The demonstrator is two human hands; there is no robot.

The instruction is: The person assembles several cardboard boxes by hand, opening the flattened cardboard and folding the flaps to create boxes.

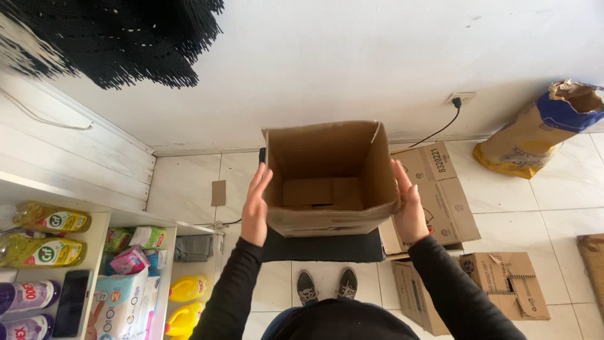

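Box of brown cardboard is held up between both hands, with its open top turned to the camera, so the inside is seen and it holds nothing. The left fingers lie flat and stretched on the left wall of the box; they do not curl around anything, they only press. The right fingers do the same on the right wall, flat and open, thumb side up. So the left hand and the right hand clamp the box from two sides, and it hangs in the air above the floor. Both arms wear black sleeves.

Under the box lies a dark mat, and just below the mat two shoes stand on the white tiles. Right of the box, flattened cartons lie on the floor, one partly hidden behind the box. Further right a torn paper sack leans on the wall. Behind the box a black cable goes up to a socket. Left of the box is a white shelf with yellow bottles, packets and a phone. A small cardboard piece lies on the tiles between the shelf and the box.
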